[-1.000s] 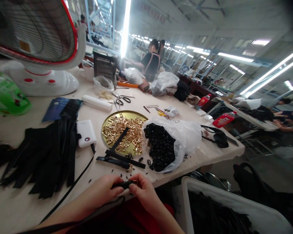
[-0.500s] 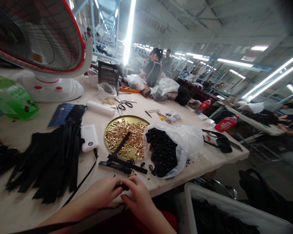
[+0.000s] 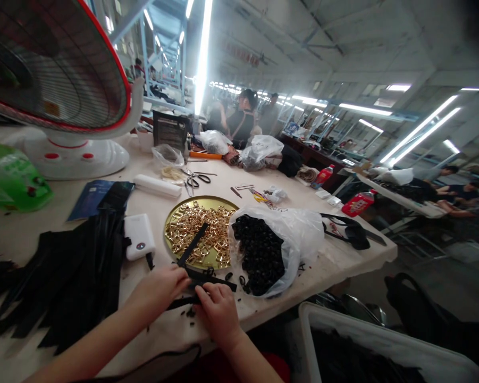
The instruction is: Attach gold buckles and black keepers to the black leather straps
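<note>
My left hand [image 3: 163, 287] reaches to the near rim of the tray, its fingers closed around the end of a black strip [image 3: 193, 244] or the strips beneath; the fingertips are partly hidden. Just right of it, my right hand [image 3: 220, 308] is closed, its thumb and fingers pressed on another dark strip [image 3: 181, 302] lying near the table's edge. More black strips [image 3: 219, 281] lie crosswise between the hands and the tray. The round gold tray [image 3: 171, 211] holds many small gold metal buckles [image 3: 217, 231]. Beside it, a clear plastic bag [image 3: 299, 234] spills small black rings [image 3: 259, 255].
At left lie a pile of black strips [image 3: 72, 271], a white power bank [image 3: 139, 236] and a fan [image 3: 64, 151]. Scissors [image 3: 199, 178] and yellow-handled pliers [image 3: 260, 197] lie behind the tray. A white bin [image 3: 307, 319] with dark pieces stands at lower right. People work farther back.
Both hands have moved apart and forward from close together at the table's edge. My left hand has gone to the strips by the tray. The view has shifted slightly.
</note>
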`<state>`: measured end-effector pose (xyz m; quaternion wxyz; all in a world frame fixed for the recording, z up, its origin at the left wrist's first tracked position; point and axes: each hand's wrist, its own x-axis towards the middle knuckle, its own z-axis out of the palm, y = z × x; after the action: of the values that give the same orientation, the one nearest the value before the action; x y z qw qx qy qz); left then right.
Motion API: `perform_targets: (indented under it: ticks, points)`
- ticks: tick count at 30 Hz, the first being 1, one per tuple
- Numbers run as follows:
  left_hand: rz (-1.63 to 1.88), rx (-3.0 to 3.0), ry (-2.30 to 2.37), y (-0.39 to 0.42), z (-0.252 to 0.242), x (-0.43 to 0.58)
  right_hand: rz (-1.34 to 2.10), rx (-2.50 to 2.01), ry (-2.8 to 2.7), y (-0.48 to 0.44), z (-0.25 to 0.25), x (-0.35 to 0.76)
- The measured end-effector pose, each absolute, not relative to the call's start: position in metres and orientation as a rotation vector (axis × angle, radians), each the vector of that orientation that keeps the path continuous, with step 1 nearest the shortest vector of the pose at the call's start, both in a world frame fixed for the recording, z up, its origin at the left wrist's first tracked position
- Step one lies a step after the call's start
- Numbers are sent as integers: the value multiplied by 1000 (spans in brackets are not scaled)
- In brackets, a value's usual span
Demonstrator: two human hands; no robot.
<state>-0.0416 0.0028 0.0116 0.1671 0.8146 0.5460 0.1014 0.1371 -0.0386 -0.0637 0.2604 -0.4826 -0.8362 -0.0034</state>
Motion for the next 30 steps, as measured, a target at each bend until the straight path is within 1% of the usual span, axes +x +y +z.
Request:
perform_targets:
  ticks: [3, 7, 9, 12, 14, 18, 21, 23, 27, 29, 30]
  points:
    - [205, 2358, 1799, 32, 17, -41, 2, -1284, -2202, -39, -68, 140]
    - [194, 2293, 1897, 56, 6, -34, 87, -1314, -2144, -43, -69, 141]
    - [235, 2293, 1902, 59, 3, -32, 114, -1302, -2111, -45, -68, 142]
    - [387, 2342, 1868, 57, 10, -34, 216, -1278, -2000, -45, -63, 144]
    - [495, 2392, 1807, 51, 19, -36, 409, -1306, -1784, -41, -55, 146]
    - [595, 2598, 1520, 25, 23, -37, 1022, -1204, -1127, -30, -34, 156]
    - [592, 2723, 1353, 3, 11, -33, 1234, -1117, -803, -29, -24, 161]
    - [583, 2686, 1338, -8, 4, -25, 1272, -1123, -784, -33, -24, 160]
    - [488, 2481, 1274, -15, 5, -8, 1318, -1154, -981, -39, -28, 161]
    - [431, 2408, 1271, -14, 9, -4, 1244, -1214, -1076, -33, -28, 173]
    - [410, 2397, 1298, -14, 10, -4, 1149, -1283, -1146, -28, -27, 182]
